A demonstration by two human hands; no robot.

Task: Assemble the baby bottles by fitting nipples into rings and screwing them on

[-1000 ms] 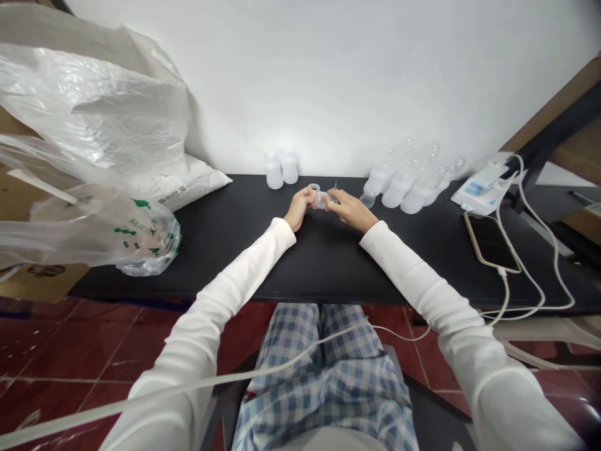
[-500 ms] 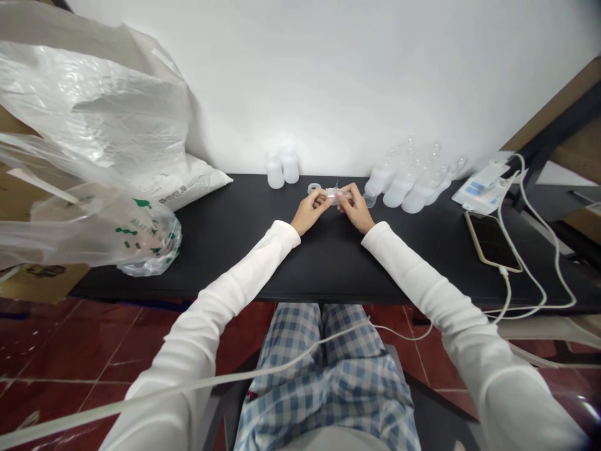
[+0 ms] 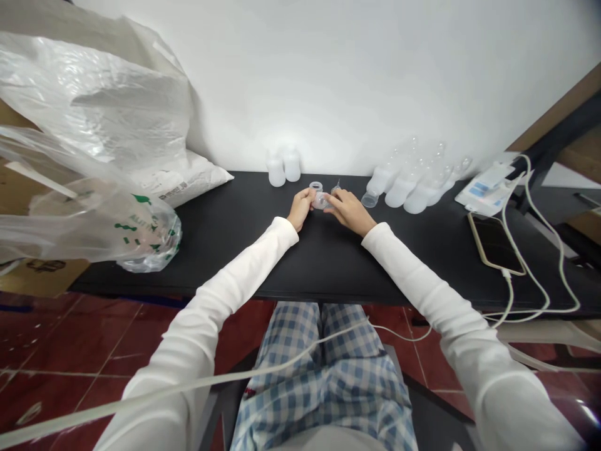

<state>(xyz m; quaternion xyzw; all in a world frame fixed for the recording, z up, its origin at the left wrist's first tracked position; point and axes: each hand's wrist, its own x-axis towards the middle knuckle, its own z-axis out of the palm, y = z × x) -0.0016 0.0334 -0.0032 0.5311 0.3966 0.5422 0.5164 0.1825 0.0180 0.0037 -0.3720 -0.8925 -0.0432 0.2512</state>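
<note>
My left hand point(image 3: 299, 208) and my right hand point(image 3: 348, 212) meet at the middle of the black table point(image 3: 235, 250). Between their fingertips is a small translucent plastic part point(image 3: 320, 200), partly hidden by my fingers. Just behind it stands a clear plastic ring point(image 3: 316, 186), apart from my left hand. A small clear plastic piece point(image 3: 336, 187) lies beyond my right fingers. Two frosted plastic bottles point(image 3: 283, 168) stand to the left along the wall. Several more point(image 3: 404, 191) lie together on the right, next to a small clear cup point(image 3: 370, 200).
A large plastic bag point(image 3: 84, 113) and a white sack point(image 3: 183, 180) fill the left end of the table. On the right are a smartphone point(image 3: 494, 243), a white packet point(image 3: 488, 190) and white cables point(image 3: 535, 263), some hanging over the table's front edge.
Both hands have shifted left and the right hand lies flatter. The plastic part now sits nearer my left hand, and its clear section no longer shows between my fingers.
</note>
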